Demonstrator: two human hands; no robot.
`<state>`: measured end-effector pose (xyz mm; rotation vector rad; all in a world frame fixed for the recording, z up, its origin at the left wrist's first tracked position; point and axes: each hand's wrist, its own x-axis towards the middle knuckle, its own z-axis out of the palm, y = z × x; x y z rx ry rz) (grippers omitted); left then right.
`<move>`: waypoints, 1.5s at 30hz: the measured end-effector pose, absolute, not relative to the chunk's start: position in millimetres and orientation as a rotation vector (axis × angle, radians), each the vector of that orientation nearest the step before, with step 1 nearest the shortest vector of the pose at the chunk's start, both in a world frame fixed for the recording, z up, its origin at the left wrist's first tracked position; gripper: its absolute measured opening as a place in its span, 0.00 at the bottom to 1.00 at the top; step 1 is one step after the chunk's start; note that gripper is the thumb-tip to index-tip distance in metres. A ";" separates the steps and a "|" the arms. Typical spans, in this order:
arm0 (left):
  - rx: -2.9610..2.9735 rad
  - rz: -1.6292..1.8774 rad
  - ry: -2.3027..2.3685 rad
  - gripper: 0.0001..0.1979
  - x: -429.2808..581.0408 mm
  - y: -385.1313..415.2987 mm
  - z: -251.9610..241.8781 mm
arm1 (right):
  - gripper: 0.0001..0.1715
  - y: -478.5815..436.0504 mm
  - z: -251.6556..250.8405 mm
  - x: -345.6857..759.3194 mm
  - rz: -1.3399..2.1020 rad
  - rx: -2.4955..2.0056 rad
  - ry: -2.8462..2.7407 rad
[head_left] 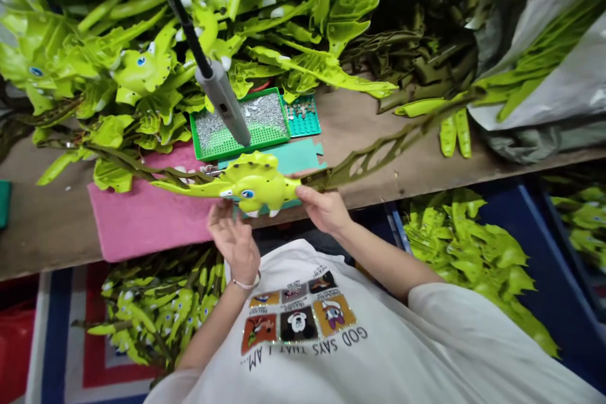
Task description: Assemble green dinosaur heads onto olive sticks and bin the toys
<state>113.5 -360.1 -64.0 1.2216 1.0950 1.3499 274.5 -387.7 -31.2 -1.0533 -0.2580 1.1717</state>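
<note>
Lower centre of the frame: the right hand (322,209) grasps the yellow-green plastic dinosaur toy (253,184) at its right end, above a pink cloth (146,218). The left hand (231,240) is released, fingers spread, just below the toy. Farther up, a green tray (222,153) of silver beads sits on the wooden bench (364,151); more toys (137,69) pile at upper left.

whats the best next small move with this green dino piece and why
Probably bring the left hand up under the lime-green plastic dinosaur figure to steady it: the right hand seems to hold it alone near its long dark stem, which reaches far to one side, and the open left hand sits just below.
</note>
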 end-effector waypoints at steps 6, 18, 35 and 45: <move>0.649 0.958 0.845 0.33 132.8 -363.4 -61.1 | 0.19 -405.0 -46.8 264.8 1.264 -0.975 -0.510; 0.619 1.148 0.916 0.26 102.6 -324.4 -44.1 | 0.19 -359.1 -34.7 583.5 0.085 -2.252 -0.720; 0.537 1.030 0.957 0.26 108.9 -323.8 -69.6 | 0.44 -353.5 -88.9 542.2 -0.021 -2.529 -0.756; 0.530 1.038 0.962 0.25 100.7 -323.6 -71.3 | 0.23 -344.1 -65.1 531.3 -0.032 -2.424 -1.030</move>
